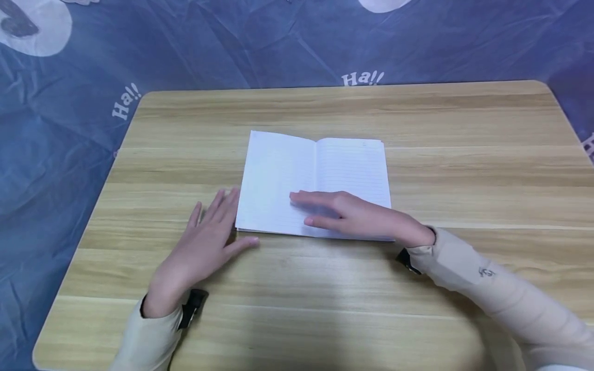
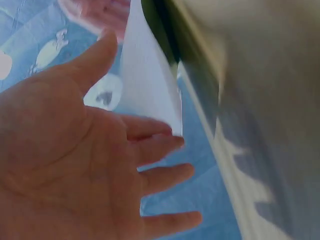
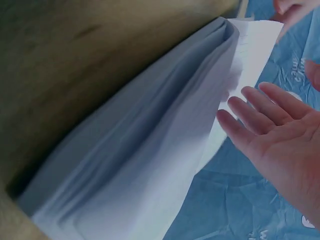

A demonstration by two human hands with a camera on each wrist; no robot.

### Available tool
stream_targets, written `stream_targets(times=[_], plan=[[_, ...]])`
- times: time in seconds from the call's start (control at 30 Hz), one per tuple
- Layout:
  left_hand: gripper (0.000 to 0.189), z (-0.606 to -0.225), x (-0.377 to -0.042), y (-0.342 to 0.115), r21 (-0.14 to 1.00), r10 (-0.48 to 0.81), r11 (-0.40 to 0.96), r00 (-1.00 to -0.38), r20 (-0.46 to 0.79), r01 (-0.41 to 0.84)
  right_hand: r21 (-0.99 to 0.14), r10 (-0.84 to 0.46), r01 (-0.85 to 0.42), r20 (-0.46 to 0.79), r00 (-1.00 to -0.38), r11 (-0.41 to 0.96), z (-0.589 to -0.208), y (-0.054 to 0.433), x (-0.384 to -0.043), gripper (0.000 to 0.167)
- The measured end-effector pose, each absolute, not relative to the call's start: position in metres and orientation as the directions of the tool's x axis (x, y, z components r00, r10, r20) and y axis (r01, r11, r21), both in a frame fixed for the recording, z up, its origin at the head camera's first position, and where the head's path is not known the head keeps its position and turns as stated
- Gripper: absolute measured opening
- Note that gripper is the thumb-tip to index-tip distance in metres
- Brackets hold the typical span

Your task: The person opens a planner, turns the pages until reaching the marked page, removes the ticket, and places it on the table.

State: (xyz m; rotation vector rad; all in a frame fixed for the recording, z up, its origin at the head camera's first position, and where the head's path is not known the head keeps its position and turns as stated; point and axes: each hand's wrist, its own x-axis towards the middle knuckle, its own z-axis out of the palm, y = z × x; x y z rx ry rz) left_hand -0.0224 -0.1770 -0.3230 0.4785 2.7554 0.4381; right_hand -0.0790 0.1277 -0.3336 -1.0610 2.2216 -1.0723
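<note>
An open notebook [image 1: 278,170] lies on the table, its left page looking blank and its right page ruled with lines. My right hand [image 1: 355,214] is over the lower part of the pages with fingers extended, pointing left across the fold. In the right wrist view its palm [image 3: 287,140] faces the paper, and the thick stack of pages [image 3: 150,135] shows edge-on. My left hand [image 1: 199,247] lies by the notebook's left edge, fingers spread and fingertips at the page's side. The left wrist view shows those fingertips beside the white page [image 2: 150,75]. Neither hand grips anything.
The wood-grain table [image 1: 325,299] has rounded corners. Around it hangs or lies a blue cloth [image 1: 195,46] with white prints and lettering. Dark straps [image 1: 192,306] sit at the wrists, by the light sleeves.
</note>
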Motion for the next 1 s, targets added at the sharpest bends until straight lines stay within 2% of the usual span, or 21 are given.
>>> stream_targets(times=[0.07, 0.2, 0.4, 0.6, 0.83, 1.0], plan=[[0.097, -0.319, -0.023, -0.180, 0.327, 0.338, 0.911, -0.909, -0.244, 0.251, -0.782, -0.804, -0.471, -0.063, -0.591, 0.408, -0.335, 0.126, -0.078, 0.055], [0.095, -0.316, -0.023, -0.179, 0.336, 0.355, 0.902, -0.908, -0.223, 0.270, -0.723, -0.823, -0.551, -0.042, -0.567, 0.417, -0.337, 0.122, -0.078, 0.055], [0.081, -0.323, -0.021, -0.168, 0.386, 0.480, 0.841, -0.851, -0.212, 0.378, -0.592, -0.851, -0.681, -0.015, -0.525, 0.431, -0.341, 0.117, -0.075, 0.056], [0.073, -0.330, -0.017, -0.165, 0.413, 0.526, 0.817, -0.814, -0.247, 0.402, -0.532, -0.861, -0.720, -0.035, -0.508, 0.446, -0.343, 0.116, -0.075, 0.055], [0.073, -0.332, -0.016, -0.165, 0.423, 0.527, 0.816, -0.807, -0.265, 0.394, -0.514, -0.850, -0.732, 0.009, -0.527, 0.448, -0.340, 0.124, -0.083, 0.054], [0.073, -0.333, -0.016, -0.165, 0.425, 0.526, 0.816, -0.807, -0.268, 0.391, -0.513, -0.801, -0.696, 0.025, -0.598, 0.503, -0.337, 0.140, -0.104, 0.054]])
